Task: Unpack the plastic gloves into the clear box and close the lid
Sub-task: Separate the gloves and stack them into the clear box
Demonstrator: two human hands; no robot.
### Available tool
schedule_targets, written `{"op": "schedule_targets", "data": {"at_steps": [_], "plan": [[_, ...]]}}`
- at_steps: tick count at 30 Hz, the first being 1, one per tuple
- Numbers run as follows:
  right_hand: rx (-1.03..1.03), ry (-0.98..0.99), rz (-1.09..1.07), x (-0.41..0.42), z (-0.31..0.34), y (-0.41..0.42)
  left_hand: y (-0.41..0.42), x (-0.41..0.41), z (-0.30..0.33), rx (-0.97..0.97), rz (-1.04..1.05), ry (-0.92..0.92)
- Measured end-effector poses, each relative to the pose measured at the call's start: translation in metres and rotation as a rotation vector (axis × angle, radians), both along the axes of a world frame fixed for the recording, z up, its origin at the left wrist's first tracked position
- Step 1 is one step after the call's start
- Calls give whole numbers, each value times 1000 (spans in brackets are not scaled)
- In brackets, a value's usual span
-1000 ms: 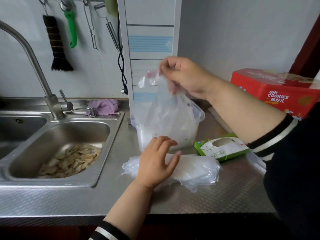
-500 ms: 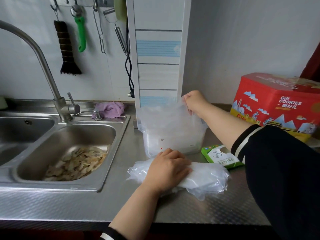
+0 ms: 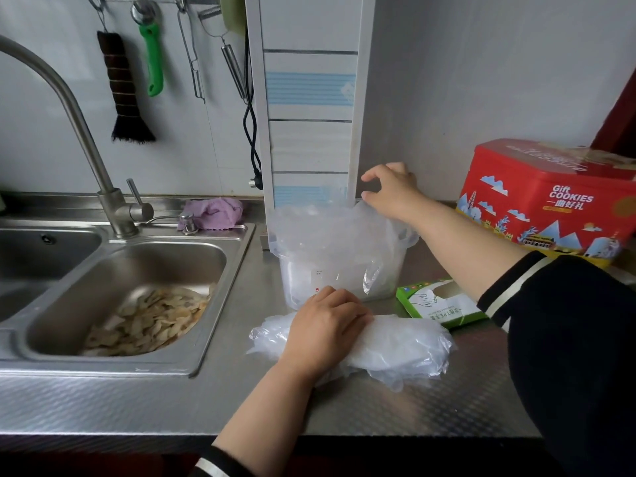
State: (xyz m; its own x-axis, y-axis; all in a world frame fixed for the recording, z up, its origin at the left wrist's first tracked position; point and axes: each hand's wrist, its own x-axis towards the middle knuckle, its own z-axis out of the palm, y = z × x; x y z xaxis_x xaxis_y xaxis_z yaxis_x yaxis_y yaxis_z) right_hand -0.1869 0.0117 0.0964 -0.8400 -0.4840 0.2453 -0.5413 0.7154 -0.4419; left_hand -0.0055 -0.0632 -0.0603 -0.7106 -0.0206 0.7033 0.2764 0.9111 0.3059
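Head view: left hand [image 3: 325, 327] presses gloves [image 3: 402, 349]; right hand [image 3: 390, 189] loosely curled; tin [image 3: 547, 201] reads "Gift COOKIES".

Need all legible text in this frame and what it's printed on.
"Gift COOKIES": side of the red tin.
Chinese line under it: too small to read.
Inverted print on the tin's lid: unreadable.
Green glove carton: inverted print, blurred.
Clear box: small label with a red dot, too small to read.
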Motion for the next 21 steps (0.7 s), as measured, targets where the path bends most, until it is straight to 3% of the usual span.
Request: {"op": "schedule_targets", "data": {"at_steps": [5, 9, 12, 21], "plan": [[40, 104, 236, -4, 19, 21, 1, 1, 2, 22, 14, 11], [251, -111, 523, 4, 30, 27, 1, 1, 3, 28, 11, 8], [383, -117, 570, 11, 16, 16, 0, 1, 3, 28, 8, 7], [12, -89, 357, 15, -23, -20, 0, 0, 3, 32, 15, 19]]}}
